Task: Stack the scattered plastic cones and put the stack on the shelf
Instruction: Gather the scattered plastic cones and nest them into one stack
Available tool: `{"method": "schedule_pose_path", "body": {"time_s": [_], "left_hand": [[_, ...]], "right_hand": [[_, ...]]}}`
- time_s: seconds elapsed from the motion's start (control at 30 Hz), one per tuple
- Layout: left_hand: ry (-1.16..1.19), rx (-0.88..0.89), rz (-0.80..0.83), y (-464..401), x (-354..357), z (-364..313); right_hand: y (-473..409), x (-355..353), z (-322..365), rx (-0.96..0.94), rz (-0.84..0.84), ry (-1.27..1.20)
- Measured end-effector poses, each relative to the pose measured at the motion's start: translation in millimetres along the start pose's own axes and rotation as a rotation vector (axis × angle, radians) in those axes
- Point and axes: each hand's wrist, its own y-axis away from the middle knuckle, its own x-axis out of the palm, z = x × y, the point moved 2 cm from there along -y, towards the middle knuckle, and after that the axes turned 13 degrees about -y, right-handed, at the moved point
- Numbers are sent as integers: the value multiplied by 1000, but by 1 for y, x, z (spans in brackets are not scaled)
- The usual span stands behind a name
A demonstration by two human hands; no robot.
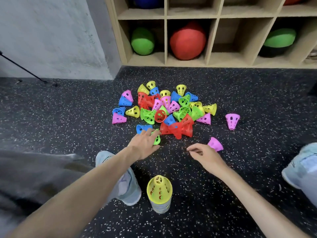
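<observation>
A heap of small perforated plastic cones [164, 107] in several colours lies on the speckled floor before the wooden shelf [211, 63]. A yellow-topped stack of cones [159, 191] stands upright near me between my feet. My left hand [145, 143] reaches to the heap's near edge, fingers spread over a green cone [157, 140], with a blue cone [143, 128] just beyond. My right hand [204, 155] hovers with loosely curled fingers and holds nothing, beside a pink cone [215, 144]. Another pink cone [232, 121] lies apart at the right.
The shelf cubbies hold green balls [142, 41], a red ball [187, 41] and another green ball [279, 38]. My shoes [125, 182] flank the stack, one at the right edge [301, 170]. A thin black tripod leg [24, 68] stands by the grey wall.
</observation>
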Motion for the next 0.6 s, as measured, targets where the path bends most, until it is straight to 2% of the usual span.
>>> {"method": "schedule_pose_path", "body": {"time_s": [0.13,0.3,0.47,0.6], "left_hand": [[82,-53,44,-28,35,3],[245,-145,74,-54,73,9],[457,-353,-163,-67,92,15],[583,-402,-186,-75,96,10]], "right_hand": [[-27,-5,-30,56,-90,6],[-59,-17,-57,14,-299,138],[-77,-28,-82,126,-413,180],[-84,-25,-92,137,-417,184]]}}
